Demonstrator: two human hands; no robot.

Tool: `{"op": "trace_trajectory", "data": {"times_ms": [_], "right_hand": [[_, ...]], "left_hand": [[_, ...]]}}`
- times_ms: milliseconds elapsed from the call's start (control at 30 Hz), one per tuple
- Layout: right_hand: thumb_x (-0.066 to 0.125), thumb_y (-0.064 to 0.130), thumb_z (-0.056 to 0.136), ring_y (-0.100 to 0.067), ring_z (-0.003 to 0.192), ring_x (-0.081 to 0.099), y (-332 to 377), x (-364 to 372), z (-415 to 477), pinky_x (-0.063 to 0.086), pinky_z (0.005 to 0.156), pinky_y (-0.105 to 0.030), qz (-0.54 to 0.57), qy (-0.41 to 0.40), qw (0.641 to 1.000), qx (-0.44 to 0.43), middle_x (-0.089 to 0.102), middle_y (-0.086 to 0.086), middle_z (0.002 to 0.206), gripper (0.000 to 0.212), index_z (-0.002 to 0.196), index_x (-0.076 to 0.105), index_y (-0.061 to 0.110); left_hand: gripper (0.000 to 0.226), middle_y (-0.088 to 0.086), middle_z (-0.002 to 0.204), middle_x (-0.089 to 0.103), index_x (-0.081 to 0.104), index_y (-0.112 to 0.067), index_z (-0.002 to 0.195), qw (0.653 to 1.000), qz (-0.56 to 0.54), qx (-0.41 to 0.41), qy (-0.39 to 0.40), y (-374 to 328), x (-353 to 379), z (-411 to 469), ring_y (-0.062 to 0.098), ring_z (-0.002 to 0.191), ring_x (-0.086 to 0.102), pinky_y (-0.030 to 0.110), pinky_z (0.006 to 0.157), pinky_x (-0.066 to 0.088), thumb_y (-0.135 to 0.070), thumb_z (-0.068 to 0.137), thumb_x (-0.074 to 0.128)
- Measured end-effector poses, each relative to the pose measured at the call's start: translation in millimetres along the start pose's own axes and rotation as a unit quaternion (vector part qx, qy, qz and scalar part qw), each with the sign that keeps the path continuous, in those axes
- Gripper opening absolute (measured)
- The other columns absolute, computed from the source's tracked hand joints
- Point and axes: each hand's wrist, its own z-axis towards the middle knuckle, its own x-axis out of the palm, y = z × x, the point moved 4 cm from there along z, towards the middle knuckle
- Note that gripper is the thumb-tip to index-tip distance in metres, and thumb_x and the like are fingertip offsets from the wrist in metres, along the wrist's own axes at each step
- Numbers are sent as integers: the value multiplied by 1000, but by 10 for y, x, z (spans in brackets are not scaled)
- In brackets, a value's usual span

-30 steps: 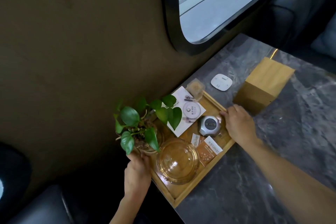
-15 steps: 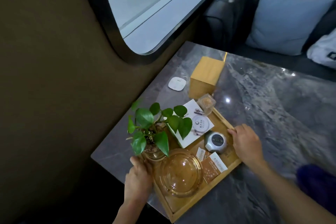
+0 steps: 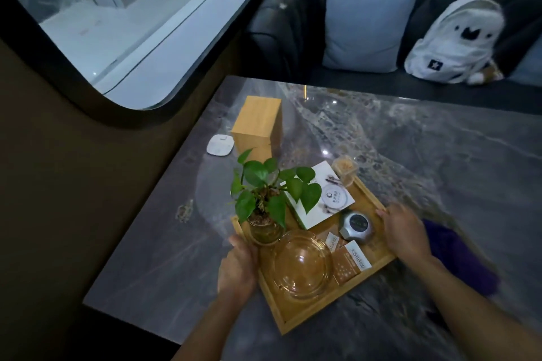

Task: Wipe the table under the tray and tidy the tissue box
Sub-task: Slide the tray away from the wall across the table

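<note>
A wooden tray (image 3: 296, 321) sits on the grey marble table (image 3: 396, 141). It carries a potted green plant (image 3: 264, 193), a glass ashtray (image 3: 302, 264), a white card, a round silver gadget and small packets. My left hand (image 3: 239, 267) grips the tray's left rim beside the plant. My right hand (image 3: 406, 231) grips the tray's right rim. A wooden tissue box (image 3: 258, 123) stands upright behind the tray, apart from it. A purple cloth (image 3: 457, 255) lies on the table just right of my right hand.
A white square coaster-like pad (image 3: 220, 145) lies left of the tissue box near the wall. A dark sofa with a light blue cushion (image 3: 368, 29) and a white backpack (image 3: 457, 41) runs along the table's far edge. A window (image 3: 117, 9) is at upper left.
The tray, held at both ends, has moved away from the wall toward the table's middle. The view has swung right and up, bringing the sofa and purple cloth into sight.
</note>
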Motion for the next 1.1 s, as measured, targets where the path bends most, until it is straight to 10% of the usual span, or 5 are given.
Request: {"op": "trace_trajectory", "data": {"times_ms": [633,833,1100], "right_hand": [[41,32,96,-28,93,55,-134,5,38,37,69,-33,-14,11,1000,-26,60,-13,101,33,92,57,3],[41,32,95,-27,92,55,-146,3,34,35,67,-30,4,23,999,-30,59,-13,100,33,94,56,3],[41,30,95,-18,80,50,-189,-106,-21,37,66,-29,17,7,999,-32,60,-7,97,27,97,59,9]], "left_hand": [[35,27,100,63,40,7,116,997,53,-6,-47,-124,30,166,42,93,62,46,79,50,-20,94,38],[23,19,98,63,38,-12,86,998,39,-12,-37,-79,-60,179,39,90,60,42,73,45,-34,93,39],[42,15,128,53,49,-10,116,984,166,-37,57,-60,-148,-17,36,111,56,41,87,44,-41,92,33]]}}
